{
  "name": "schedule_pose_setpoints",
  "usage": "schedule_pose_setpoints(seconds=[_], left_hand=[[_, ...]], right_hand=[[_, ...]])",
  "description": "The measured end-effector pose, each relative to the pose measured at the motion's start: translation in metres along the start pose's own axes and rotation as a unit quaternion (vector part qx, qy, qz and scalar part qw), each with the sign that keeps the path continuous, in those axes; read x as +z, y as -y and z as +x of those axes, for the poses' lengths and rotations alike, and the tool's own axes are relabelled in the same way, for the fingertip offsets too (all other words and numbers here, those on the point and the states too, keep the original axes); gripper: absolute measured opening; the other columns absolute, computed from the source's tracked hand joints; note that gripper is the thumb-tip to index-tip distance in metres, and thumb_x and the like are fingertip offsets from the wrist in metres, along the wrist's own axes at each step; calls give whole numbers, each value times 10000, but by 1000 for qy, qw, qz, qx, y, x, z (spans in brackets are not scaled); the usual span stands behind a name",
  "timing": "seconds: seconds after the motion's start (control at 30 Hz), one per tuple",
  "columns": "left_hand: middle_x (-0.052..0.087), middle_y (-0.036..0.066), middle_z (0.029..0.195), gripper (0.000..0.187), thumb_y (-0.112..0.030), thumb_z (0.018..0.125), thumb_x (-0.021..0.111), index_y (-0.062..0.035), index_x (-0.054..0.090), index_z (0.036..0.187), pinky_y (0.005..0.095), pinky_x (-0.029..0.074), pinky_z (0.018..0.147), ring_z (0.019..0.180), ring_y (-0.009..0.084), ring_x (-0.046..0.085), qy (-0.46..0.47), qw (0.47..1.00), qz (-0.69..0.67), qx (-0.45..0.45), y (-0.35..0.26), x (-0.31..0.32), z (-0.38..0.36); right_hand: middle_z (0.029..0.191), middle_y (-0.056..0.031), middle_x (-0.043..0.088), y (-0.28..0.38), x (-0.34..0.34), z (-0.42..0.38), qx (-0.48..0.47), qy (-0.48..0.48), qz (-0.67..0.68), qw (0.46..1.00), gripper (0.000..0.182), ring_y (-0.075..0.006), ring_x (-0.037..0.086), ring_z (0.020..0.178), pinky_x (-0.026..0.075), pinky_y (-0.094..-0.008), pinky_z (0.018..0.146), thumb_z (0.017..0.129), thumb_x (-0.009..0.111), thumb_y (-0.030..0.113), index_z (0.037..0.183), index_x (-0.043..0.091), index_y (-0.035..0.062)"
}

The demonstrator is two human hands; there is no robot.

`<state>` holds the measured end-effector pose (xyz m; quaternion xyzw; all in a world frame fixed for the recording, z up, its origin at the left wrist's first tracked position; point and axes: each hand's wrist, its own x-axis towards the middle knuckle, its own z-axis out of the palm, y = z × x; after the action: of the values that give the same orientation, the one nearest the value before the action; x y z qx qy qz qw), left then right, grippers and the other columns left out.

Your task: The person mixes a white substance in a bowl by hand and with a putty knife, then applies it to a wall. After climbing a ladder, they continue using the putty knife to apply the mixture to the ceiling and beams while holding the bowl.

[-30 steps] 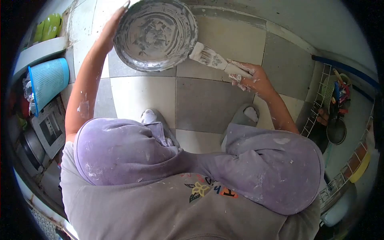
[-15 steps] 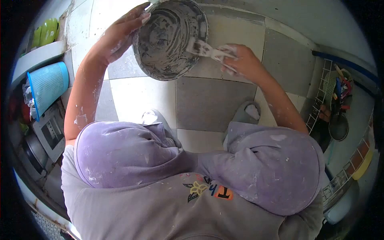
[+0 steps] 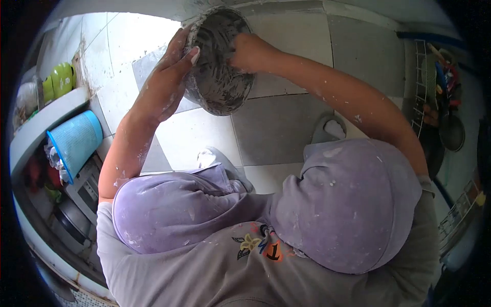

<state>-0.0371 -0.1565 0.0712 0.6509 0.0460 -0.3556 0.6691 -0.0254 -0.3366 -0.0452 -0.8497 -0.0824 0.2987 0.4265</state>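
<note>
A round bucket (image 3: 221,77), dark inside and smeared with whitish paste, is tilted so that its mouth faces me. My left hand (image 3: 176,64) is closed on its left side, with the thumb near the rim and the fingers along the outer wall. Inside the mouth, at the right, is my right hand (image 3: 248,53), curled into a grip. The putty knife it held a moment ago is hidden behind the hand. White splashes dot both forearms and the purple trousers.
Grey and cream tiles (image 3: 286,128) cover the floor, with my slippered feet (image 3: 330,130) below the bucket. To the left, a blue mesh basket (image 3: 76,140) lies tipped on a shelf. Wire racks with utensils (image 3: 447,77) hang at the right. A wall runs along the top.
My right hand has moved left and up into the bucket, taking the putty knife out of sight. The bucket has tilted more, and its mouth looks narrower. The camera view has shifted.
</note>
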Motion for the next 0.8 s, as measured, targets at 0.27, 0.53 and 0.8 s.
schedule_pose_setpoints(seconds=[0.27,0.53,0.8], left_hand=[[407,155,1401,523,-99,987,423,-10,231,1465,348,287,1099,1300,217,389,-20,998,-52,4,1,-7,-3],[369,149,1434,536,-110,990,424,-12,213,1474,351,278,1102,1316,220,362,-45,997,-56,13,2,-11,-18],[310,148,1474,568,-132,992,431,-4,175,1483,361,226,1122,1346,229,306,-43,999,-6,6,8,-8,-15]], right_hand=[[629,-103,627,81,-34,-49,-120,39,105,986,204,-171,620,552,496,-294,527,784,647,182,809,661,-20],[643,-132,636,8,-43,-16,62,57,-5,996,241,-204,623,540,505,-317,513,762,676,197,836,671,-33],[675,-127,659,26,-14,12,-46,-50,-59,996,246,-201,656,622,523,-329,596,756,684,202,843,680,-27]])
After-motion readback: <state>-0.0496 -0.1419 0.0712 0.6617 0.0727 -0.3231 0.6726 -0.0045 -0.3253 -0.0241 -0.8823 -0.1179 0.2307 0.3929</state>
